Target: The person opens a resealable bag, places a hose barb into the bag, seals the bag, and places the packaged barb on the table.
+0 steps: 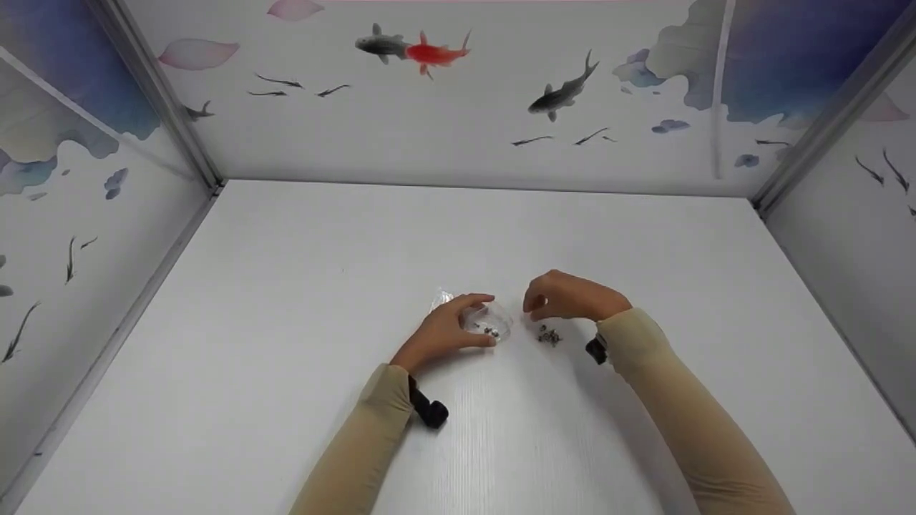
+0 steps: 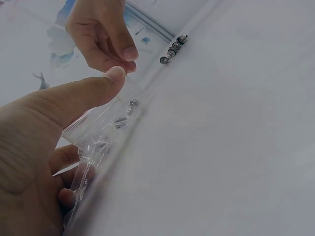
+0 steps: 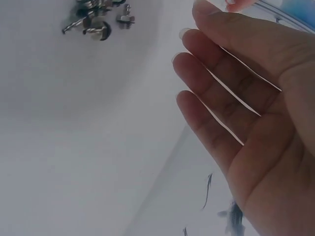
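Note:
My left hand curves its thumb and fingers round the sides of a small clear plastic dish. Several tiny metal screws lie inside it. Clear film shows beside the fingers in the left wrist view. To the right of the dish, my right hand hovers over the table with loosely bent fingers, thumb close to the index finger. No item is visible between those fingertips. A small pile of metal screws with nuts or washers sits below it; the right wrist view shows these screws close up.
A clear plastic bag lies behind the left hand. The white table is bounded by panels printed with fish at the back and sides. Dark wrist cameras are strapped to both sleeves.

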